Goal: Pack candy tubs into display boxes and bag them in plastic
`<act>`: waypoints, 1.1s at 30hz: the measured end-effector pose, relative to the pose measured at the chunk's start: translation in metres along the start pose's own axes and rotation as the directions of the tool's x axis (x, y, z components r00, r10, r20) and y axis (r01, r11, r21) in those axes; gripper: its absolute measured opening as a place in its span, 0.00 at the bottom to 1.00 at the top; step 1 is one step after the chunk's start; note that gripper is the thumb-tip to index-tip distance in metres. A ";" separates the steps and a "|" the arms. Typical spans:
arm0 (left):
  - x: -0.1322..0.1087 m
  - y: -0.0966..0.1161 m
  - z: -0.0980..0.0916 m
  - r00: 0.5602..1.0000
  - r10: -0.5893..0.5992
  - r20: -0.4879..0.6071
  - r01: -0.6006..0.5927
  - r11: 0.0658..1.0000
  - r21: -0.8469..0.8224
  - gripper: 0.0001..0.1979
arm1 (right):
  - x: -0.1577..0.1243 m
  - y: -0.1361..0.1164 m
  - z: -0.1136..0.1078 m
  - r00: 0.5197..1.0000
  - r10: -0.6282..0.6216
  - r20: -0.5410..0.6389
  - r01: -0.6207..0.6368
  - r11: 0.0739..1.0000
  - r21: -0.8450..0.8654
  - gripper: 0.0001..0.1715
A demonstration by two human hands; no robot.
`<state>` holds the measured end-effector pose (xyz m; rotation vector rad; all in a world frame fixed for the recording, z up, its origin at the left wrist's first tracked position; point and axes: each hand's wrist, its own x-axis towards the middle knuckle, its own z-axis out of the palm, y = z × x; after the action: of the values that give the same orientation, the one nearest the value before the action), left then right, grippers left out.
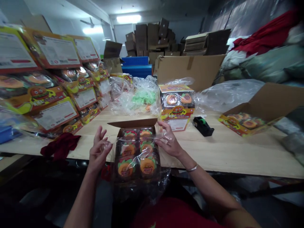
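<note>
Open six-burger display box (139,123) at the desk's (232,155) near edge, for two-handed reach; left hand (99,151) and right hand (170,141) flank it, seemingly to spread clear film (163,178) across (glare: can't tell whether either grips).

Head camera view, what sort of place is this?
Probably a packing workshop: printed burger boxes are stacked on the left, brown cartons are piled at the back, and a tape dispenser sits on the table.

6 burgers (147,165) in box (137,123), apparently bagged
</note>
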<state>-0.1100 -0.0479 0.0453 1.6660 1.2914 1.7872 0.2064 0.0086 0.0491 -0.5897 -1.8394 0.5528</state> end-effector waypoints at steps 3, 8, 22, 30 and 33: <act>0.003 0.007 0.000 0.988 0.045 0.148 -0.054 0.997 0.059 0.10 | 0.013 -0.006 -0.004 0.993 -0.105 0.057 0.107 0.994 -0.028 0.16; -0.007 0.009 -0.012 0.989 0.041 0.144 -0.050 0.997 0.057 0.08 | 0.015 -0.009 -0.018 0.956 -0.076 0.282 0.026 0.984 0.177 0.16; 0.059 -0.035 0.026 0.850 -0.523 0.064 0.526 0.837 -0.152 0.21 | 0.004 0.049 0.032 0.756 0.654 -0.018 -0.554 0.654 0.515 0.28; 0.052 -0.042 0.035 0.770 -0.638 -0.025 0.622 0.758 -0.196 0.20 | 0.010 0.074 0.050 0.717 0.697 -0.014 -0.557 0.584 0.591 0.30; 0.053 -0.043 0.036 0.727 -0.684 -0.067 0.659 0.721 -0.213 0.20 | 0.006 0.078 0.054 0.650 0.750 0.125 -0.643 0.455 0.616 0.30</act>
<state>-0.1016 0.0287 0.0375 0.8005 1.4944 1.5043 0.1638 0.0667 -0.0126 -0.9007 -1.0502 1.5601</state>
